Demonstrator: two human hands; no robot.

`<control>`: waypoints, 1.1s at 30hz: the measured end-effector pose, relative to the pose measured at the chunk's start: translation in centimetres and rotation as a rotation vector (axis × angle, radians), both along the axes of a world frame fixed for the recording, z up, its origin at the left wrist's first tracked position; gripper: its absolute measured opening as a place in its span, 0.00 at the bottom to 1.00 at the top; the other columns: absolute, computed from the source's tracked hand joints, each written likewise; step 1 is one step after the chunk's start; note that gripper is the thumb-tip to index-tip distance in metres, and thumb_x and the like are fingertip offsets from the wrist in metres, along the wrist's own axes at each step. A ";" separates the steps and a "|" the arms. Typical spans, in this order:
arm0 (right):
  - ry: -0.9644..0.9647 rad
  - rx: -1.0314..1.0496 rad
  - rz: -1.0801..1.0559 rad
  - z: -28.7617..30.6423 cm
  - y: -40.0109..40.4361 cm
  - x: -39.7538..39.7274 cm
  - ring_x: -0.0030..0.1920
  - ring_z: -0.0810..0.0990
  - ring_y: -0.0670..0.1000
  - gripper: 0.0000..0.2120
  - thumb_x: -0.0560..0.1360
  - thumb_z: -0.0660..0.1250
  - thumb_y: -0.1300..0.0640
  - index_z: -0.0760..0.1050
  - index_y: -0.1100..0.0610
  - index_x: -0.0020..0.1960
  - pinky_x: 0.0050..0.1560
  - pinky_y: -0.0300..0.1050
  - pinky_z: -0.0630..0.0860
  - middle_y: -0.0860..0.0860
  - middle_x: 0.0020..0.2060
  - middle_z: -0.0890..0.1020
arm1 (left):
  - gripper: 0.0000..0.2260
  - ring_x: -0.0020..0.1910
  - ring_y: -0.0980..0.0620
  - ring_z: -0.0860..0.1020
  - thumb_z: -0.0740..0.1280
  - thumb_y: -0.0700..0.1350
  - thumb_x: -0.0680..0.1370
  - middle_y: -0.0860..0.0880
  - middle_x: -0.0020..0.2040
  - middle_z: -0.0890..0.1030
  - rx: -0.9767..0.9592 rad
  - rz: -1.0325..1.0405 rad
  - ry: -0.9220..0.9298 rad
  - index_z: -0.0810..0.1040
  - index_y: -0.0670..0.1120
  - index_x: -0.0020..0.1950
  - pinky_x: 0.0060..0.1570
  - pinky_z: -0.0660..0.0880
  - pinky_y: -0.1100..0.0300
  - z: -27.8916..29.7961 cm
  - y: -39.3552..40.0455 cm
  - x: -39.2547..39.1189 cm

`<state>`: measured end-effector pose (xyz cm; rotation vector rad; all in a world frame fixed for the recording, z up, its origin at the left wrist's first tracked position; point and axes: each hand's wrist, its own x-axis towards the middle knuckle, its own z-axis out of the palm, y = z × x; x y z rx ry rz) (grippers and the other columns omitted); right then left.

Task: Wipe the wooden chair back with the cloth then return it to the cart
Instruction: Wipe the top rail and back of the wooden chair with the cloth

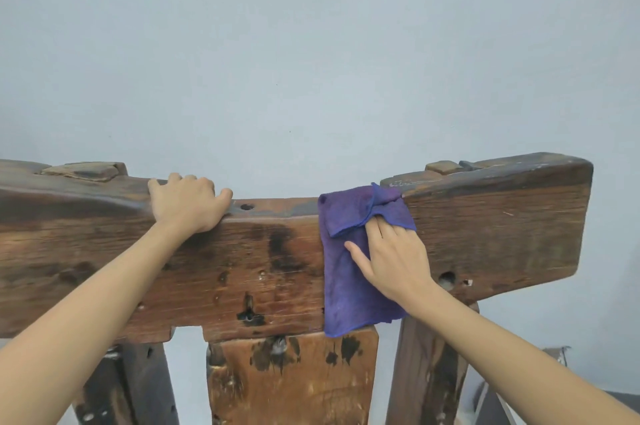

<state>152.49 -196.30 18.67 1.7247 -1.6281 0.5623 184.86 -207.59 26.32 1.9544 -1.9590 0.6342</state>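
Pale wall behind; right hand (pixel 394 256) fingers flat on cloth (pixel 349 289), left hand (pixel 188 204) fingers curled over chair back (pixel 263 251).

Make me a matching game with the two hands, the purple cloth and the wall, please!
Things:
1. left hand
2. right hand
3. cloth
4. wall

Descriptions:
A. pale blue, behind the chair
B. purple, draped over the top rail
C. grips the top edge of the chair back, holding no cloth
D. presses the cloth flat against the wood

Pairs: 1-C, 2-D, 3-B, 4-A
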 end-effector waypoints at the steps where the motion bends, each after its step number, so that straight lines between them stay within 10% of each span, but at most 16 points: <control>1: -0.008 0.012 -0.008 0.0 0.1 -0.1 0.54 0.80 0.57 0.25 0.80 0.53 0.38 0.74 0.57 0.60 0.53 0.50 0.76 0.56 0.54 0.82 | 0.25 0.56 0.43 0.77 0.50 0.59 0.76 0.45 0.54 0.84 -0.008 -0.007 -0.004 0.85 0.51 0.50 0.57 0.68 0.47 -0.1 -0.1 0.1; 10: -0.132 0.093 -0.173 4.0 -2.4 3.2 0.43 0.82 0.57 0.36 0.74 0.47 0.29 0.74 0.59 0.55 0.36 0.46 0.65 0.55 0.44 0.83 | 0.28 0.56 0.44 0.76 0.46 0.60 0.74 0.47 0.53 0.83 -0.069 -0.055 0.001 0.85 0.52 0.48 0.57 0.67 0.47 -0.6 -0.8 0.8; 14: -0.345 0.192 -0.151 6.3 -5.3 3.1 0.55 0.80 0.60 0.46 0.69 0.43 0.21 0.72 0.58 0.63 0.45 0.52 0.67 0.57 0.57 0.80 | 0.29 0.54 0.44 0.77 0.45 0.61 0.72 0.47 0.50 0.84 -0.103 -0.063 0.007 0.85 0.52 0.46 0.56 0.67 0.47 -0.9 -1.0 0.8; 20: -0.308 0.429 -0.024 7.0 -6.6 3.6 0.68 0.71 0.58 0.44 0.69 0.38 0.22 0.64 0.45 0.73 0.50 0.56 0.65 0.47 0.74 0.66 | 0.26 0.51 0.44 0.75 0.48 0.61 0.71 0.48 0.43 0.82 -0.102 -0.027 0.067 0.83 0.51 0.40 0.56 0.67 0.46 -0.6 -1.1 0.2; 27: -0.051 0.271 0.287 5.5 -3.6 8.8 0.57 0.79 0.53 0.33 0.75 0.43 0.26 0.67 0.42 0.70 0.48 0.51 0.77 0.44 0.68 0.74 | 0.24 0.52 0.43 0.75 0.51 0.60 0.74 0.46 0.46 0.83 -0.066 -0.006 0.050 0.84 0.50 0.42 0.56 0.67 0.47 -0.3 -0.4 -0.1; 33: -0.031 0.204 0.469 4.2 -3.2 14.8 0.67 0.72 0.51 0.28 0.79 0.49 0.33 0.65 0.46 0.74 0.60 0.53 0.69 0.45 0.71 0.72 | 0.17 0.54 0.43 0.77 0.52 0.51 0.81 0.50 0.50 0.84 -0.067 -0.039 -0.056 0.79 0.51 0.48 0.52 0.67 0.48 0.0 0.2 0.3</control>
